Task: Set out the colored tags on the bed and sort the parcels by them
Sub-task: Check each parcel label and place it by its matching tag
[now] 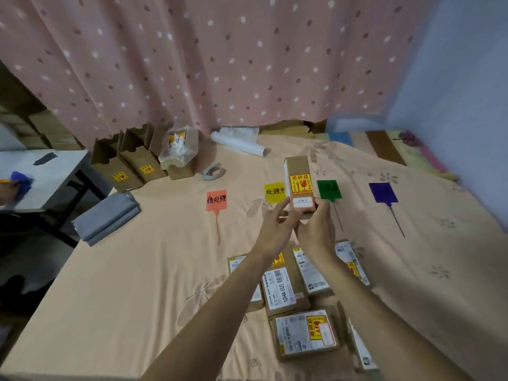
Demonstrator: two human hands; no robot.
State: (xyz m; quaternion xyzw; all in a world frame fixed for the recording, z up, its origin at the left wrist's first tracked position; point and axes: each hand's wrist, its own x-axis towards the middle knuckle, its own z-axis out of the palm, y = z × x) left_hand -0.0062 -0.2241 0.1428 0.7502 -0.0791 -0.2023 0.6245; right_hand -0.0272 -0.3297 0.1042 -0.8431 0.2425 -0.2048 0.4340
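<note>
Both hands hold one brown cardboard parcel (pixel 298 177) upright above the bed; it carries a yellow fragile sticker and a small white label. My left hand (pixel 277 224) grips its lower left, my right hand (pixel 319 229) its lower right. Laid in a row on the peach bedsheet (pixel 137 270) are an orange tag (pixel 216 200), a yellow tag (pixel 273 192) partly behind the parcel, a green tag (pixel 328 189) and a purple tag (pixel 383 192). Several more labelled parcels (pixel 302 334) lie in a cluster under my forearms.
Open cardboard boxes (pixel 129 163) stand at the bed's far left, one with a plastic bag. A white roll (pixel 237 144), a tape ring (pixel 214 171) and folded grey cloth (pixel 107 218) lie nearby. A pink dotted curtain (pixel 220 64) hangs behind. A white table (pixel 41 174) stands left.
</note>
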